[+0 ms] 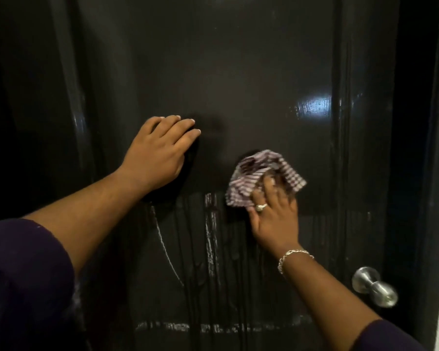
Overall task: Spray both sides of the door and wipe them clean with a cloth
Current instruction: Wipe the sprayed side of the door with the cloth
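My left hand (160,150) lies flat on the big dark door (251,72) in the middle left of the frame, fingers straight and pressing the shiny paint, and my right hand (271,214) in the middle holds a bunched striped cloth (261,173) against the door, fingers curled on its lower part. Wet drips (211,231) run down the door below both hands, with a pale streaky line low in the frame. The silver knob (374,286) sits at the lower right near the door's edge, well apart from the cloth, and the upper half of the door is bare.
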